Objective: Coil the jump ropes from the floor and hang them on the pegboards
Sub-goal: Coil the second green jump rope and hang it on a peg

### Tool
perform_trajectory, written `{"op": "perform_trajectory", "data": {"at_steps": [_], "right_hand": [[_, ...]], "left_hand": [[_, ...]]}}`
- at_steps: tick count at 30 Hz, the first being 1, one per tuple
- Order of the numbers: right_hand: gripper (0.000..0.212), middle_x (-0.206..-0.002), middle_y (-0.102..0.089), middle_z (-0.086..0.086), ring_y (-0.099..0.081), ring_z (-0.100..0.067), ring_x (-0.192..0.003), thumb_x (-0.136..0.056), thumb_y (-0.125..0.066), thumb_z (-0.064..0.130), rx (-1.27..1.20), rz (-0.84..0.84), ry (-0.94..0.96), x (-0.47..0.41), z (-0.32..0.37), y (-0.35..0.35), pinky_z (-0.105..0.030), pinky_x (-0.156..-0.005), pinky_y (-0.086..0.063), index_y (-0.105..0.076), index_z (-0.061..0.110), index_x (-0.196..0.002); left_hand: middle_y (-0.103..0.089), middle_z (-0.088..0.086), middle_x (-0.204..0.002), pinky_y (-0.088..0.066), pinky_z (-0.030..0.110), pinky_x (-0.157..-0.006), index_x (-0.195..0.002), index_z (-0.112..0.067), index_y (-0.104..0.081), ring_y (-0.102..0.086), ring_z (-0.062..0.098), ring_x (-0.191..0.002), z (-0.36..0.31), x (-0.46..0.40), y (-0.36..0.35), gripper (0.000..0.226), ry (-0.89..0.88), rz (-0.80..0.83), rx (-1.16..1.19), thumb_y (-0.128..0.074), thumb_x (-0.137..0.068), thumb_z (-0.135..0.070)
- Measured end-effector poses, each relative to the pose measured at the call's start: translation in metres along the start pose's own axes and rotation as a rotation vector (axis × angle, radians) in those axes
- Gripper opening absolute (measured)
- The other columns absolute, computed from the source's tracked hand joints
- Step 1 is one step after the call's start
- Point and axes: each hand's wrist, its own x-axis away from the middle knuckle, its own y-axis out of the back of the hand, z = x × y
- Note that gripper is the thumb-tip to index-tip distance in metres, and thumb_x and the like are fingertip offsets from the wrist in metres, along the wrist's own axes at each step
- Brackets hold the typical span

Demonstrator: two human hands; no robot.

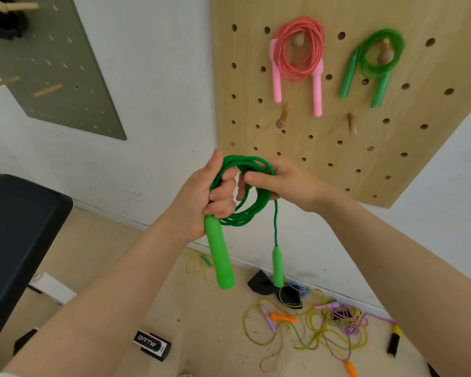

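A green jump rope (245,210) is wound into several loops in front of me. My left hand (201,194) grips the coil together with the top of one green handle (220,257), which points down. My right hand (280,180) pinches the coil's right side. The rope's tail runs down from there to the second green handle (278,266), which dangles free. On the wooden pegboard (324,148) hang a coiled pink rope (299,61) and a coiled translucent green rope (375,63), each on a peg.
Two bare wooden pegs (283,115) (351,123) stick out lower on the board. A grey-green pegboard (74,85) with pegs is on the wall at left. Tangled ropes (318,327) with orange, purple and yellow handles lie on the floor. A black seat (17,240) stands at left.
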Motion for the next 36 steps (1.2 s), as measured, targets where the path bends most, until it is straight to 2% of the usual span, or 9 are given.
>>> {"op": "perform_trajectory", "data": {"at_steps": [3, 8, 12, 17, 20, 26, 29, 31, 36], "right_hand": [[0.052, -0.076, -0.061, -0.002, -0.038, -0.01, -0.053, -0.092, -0.03, 0.052, -0.006, -0.047, -0.087, 0.0, -0.022, -0.002, -0.019, -0.06, -0.034, -0.064, 0.013, -0.086], [0.02, -0.067, -0.053, 0.001, -0.042, -0.012, -0.056, -0.1, -0.034, 0.021, 0.388, 0.118, -0.411, -0.004, -0.053, -0.029, -0.024, -0.054, -0.036, -0.05, 0.012, -0.11], [0.038, -0.075, -0.051, -0.001, -0.052, -0.02, -0.063, -0.098, -0.041, 0.017, 0.802, 0.482, -0.402, -0.007, -0.039, -0.055, -0.032, -0.059, -0.045, -0.035, 0.01, -0.134], [0.02, -0.065, -0.047, 0.007, -0.042, -0.007, -0.056, -0.093, -0.051, 0.019, 0.965, 0.435, -0.107, -0.011, 0.003, -0.05, -0.016, -0.05, -0.035, -0.061, 0.007, -0.105], [0.02, -0.065, -0.049, 0.01, -0.042, -0.005, -0.058, -0.085, -0.063, 0.032, 0.938, 0.246, -0.027, -0.009, 0.012, -0.032, -0.023, -0.055, -0.035, -0.064, 0.012, -0.088], [0.035, -0.082, -0.054, 0.012, -0.052, -0.009, -0.071, -0.073, -0.074, 0.039, 0.592, -0.075, 0.07, -0.007, 0.005, -0.015, -0.025, -0.063, -0.043, -0.051, 0.023, -0.095], [0.052, -0.115, -0.058, 0.006, -0.053, -0.005, -0.101, -0.077, -0.071, 0.039, 0.492, 0.026, 0.041, -0.007, 0.004, -0.017, -0.019, -0.082, -0.042, -0.055, 0.02, -0.122], [0.035, -0.108, -0.064, 0.0, -0.056, -0.003, -0.092, -0.085, -0.065, 0.03, 0.259, 0.201, -0.05, -0.005, 0.009, -0.016, -0.019, -0.079, -0.046, -0.058, 0.016, -0.116], [0.025, -0.063, -0.06, 0.003, -0.041, -0.007, -0.046, -0.092, -0.054, 0.032, 0.328, 0.122, -0.102, -0.005, 0.006, -0.012, -0.018, -0.042, -0.031, -0.058, 0.007, -0.09]], "left_hand": [[-0.034, -0.011, -0.036, -0.021, 0.012, -0.03, -0.063, -0.018, -0.054, -0.026, 0.0, -0.022, -0.009, 0.001, 0.004, 0.034, -0.137, 0.001, 0.226, -0.04, -0.082, -0.044], [-0.068, 0.0, -0.082, -0.035, 0.015, -0.043, -0.074, -0.015, -0.042, -0.038, 0.004, -0.038, -0.014, -0.013, 0.019, 0.029, -0.277, -0.244, 0.277, -0.035, -0.099, -0.028], [-0.069, 0.007, -0.096, -0.042, 0.022, -0.056, -0.09, -0.013, -0.058, -0.05, 0.011, -0.051, 0.013, -0.02, 0.031, 0.026, -0.167, -0.454, -0.554, -0.036, -0.101, -0.022], [-0.059, -0.007, -0.071, -0.042, 0.018, -0.055, -0.093, -0.005, -0.044, -0.054, 0.001, -0.051, 0.038, -0.009, 0.042, 0.013, -0.069, -0.213, -1.046, -0.041, -0.098, -0.015], [-0.058, -0.002, -0.054, -0.041, 0.03, -0.052, -0.085, -0.005, -0.05, -0.051, 0.015, -0.045, 0.04, 0.0, 0.045, 0.023, 0.004, -0.052, -0.821, -0.039, -0.1, -0.018], [-0.032, -0.006, -0.034, -0.02, 0.016, -0.036, -0.064, -0.014, -0.05, -0.02, 0.006, -0.027, 0.026, 0.009, 0.039, 0.046, 0.144, 0.118, -0.352, -0.043, -0.089, -0.051], [-0.033, -0.011, -0.032, -0.021, 0.014, -0.034, -0.053, -0.023, -0.055, -0.023, 0.002, -0.025, 0.019, 0.009, 0.037, 0.042, 0.127, 0.251, -0.301, -0.072, -0.065, -0.059], [-0.035, -0.012, -0.033, -0.023, 0.013, -0.034, -0.059, -0.016, -0.056, -0.025, 0.0, -0.025, 0.014, 0.009, 0.036, 0.055, 0.113, 0.32, -0.299, -0.079, -0.047, -0.065], [-0.042, -0.006, -0.043, -0.036, 0.023, -0.051, -0.072, -0.01, -0.06, -0.037, 0.007, -0.04, 0.016, -0.002, 0.032, 0.018, -0.038, -0.093, -0.473, -0.068, -0.081, -0.023]]}}
